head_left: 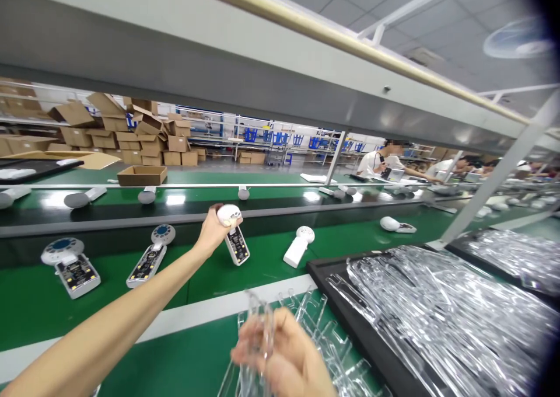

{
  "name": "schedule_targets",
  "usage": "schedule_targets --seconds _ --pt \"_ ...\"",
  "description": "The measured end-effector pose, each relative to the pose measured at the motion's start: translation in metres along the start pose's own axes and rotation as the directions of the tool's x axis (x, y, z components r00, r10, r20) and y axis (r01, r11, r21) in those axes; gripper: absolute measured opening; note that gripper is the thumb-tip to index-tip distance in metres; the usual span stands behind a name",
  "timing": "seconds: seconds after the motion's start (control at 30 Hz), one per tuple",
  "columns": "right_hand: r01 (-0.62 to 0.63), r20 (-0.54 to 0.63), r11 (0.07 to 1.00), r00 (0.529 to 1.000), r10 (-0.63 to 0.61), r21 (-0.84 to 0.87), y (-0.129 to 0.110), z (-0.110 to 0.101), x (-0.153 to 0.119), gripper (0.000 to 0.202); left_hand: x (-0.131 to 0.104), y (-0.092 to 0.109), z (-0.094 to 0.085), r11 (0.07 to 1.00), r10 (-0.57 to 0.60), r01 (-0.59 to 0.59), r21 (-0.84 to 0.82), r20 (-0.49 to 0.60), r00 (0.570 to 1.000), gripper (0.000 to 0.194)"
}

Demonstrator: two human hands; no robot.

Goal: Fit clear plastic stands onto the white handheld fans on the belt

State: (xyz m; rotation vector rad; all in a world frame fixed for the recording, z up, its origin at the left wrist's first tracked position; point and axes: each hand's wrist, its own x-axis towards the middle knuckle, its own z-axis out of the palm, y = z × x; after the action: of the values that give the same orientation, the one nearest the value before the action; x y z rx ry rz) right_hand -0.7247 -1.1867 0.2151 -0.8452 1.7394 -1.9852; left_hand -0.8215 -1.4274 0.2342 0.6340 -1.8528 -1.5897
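With curled right hand (294, 350), pinches a blurred clear plastic piece (268, 334) near similar loose pieces (335, 350). With closed left hand (213, 230), grips a white device (237, 246) by its rounded head (228, 212).

Overhead beam (280, 76), grey-white, running from 10 to 3 o'clock; cream rail (350, 41) along its upper edge, passing 1 o'clock. Fan (520, 39), round, pale, at 2 o'clock. Cardboard boxes (151, 146), brown, heaped, several with flaps open, between 9 and 10 o'clock. Shallow box (142, 179), brown, open-topped, at 9 o'clock. Blue stools (280, 138), in a row, near 12 o'clock. Slanting post (501, 171), white, at 3 o'clock. Co-worker (370, 162), white top, one arm extended, just above 3 o'clock.
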Motion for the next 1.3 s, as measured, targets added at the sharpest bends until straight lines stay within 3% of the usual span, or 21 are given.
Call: schedule_targets --seconds 0.1,0.2,0.27,0.37,0.63,0.77,0.87,1.0,1.07,1.13,1.2,1.3 --pt "0.085 -0.122 0.966 0.986 -0.118 -0.243 -0.022 -0.006 0.024 0.036 -0.026 0.034 -0.013 0.988 0.105 -0.103 -0.112 0.011 0.994 0.061" --pt "0.121 -0.161 0.792 0.950 -0.266 -0.598 -0.029 0.004 0.043 0.044 -0.059 0.061 -0.024 0.969 0.022 0.001 -0.249 0.086 0.996 0.058" --pt "0.153 -0.134 0.671 0.925 -0.356 -0.726 -0.028 0.018 0.050 0.044 -0.081 0.074 -0.029 0.951 -0.021 0.061 -0.302 0.133 0.991 0.059" --pt "0.149 -0.122 0.567 0.903 -0.411 -0.810 -0.028 0.039 0.051 0.047 -0.106 0.084 -0.034 0.927 -0.046 0.117 -0.357 0.201 0.978 0.057" --pt "0.073 -0.118 0.404 0.896 -0.428 -0.912 -0.024 0.063 0.035 0.049 -0.130 0.090 -0.047 0.888 -0.086 0.133 -0.440 0.126 0.988 0.060" --pt "0.106 -0.060 0.489 0.949 -0.311 -0.866 -0.012 0.063 0.028 0.060 -0.135 0.094 -0.057 0.843 -0.019 0.070 -0.533 0.100 0.995 0.061" --pt "0.180 0.000 0.563 0.953 -0.304 -0.807 -0.014 0.059 0.028 0.061 -0.139 0.084 -0.064 0.817 0.058 0.043 -0.574 0.157 0.986 0.061" --pt "0.268 0.058 0.530 0.924 -0.379 -0.805 -0.021 0.057 0.028 0.057 -0.144 0.062 -0.074 0.849 -0.059 0.232 -0.475 0.352 0.934 0.061" --pt "0.271 0.049 0.574 0.927 -0.371 -0.772 -0.022 0.059 0.030 0.053 -0.146 0.055 -0.076 0.867 -0.112 0.255 -0.427 0.333 0.936 0.057" --pt "0.203 -0.073 0.714 0.939 -0.335 -0.670 -0.021 0.061 0.038 0.047 -0.150 0.054 -0.076 0.882 -0.103 0.205 -0.425 0.250 0.963 0.055" --pt "0.085 -0.269 0.861 0.931 -0.248 -0.501 -0.019 0.062 0.051 0.042 -0.154 0.056 -0.072 0.898 -0.057 0.119 -0.423 0.157 0.986 0.053" --pt "0.002 -0.418 0.955 0.899 -0.132 -0.296 -0.014 0.062 0.072 0.048 -0.161 0.059 -0.066 0.916 0.023 -0.006 -0.401 0.037 0.999 0.048"
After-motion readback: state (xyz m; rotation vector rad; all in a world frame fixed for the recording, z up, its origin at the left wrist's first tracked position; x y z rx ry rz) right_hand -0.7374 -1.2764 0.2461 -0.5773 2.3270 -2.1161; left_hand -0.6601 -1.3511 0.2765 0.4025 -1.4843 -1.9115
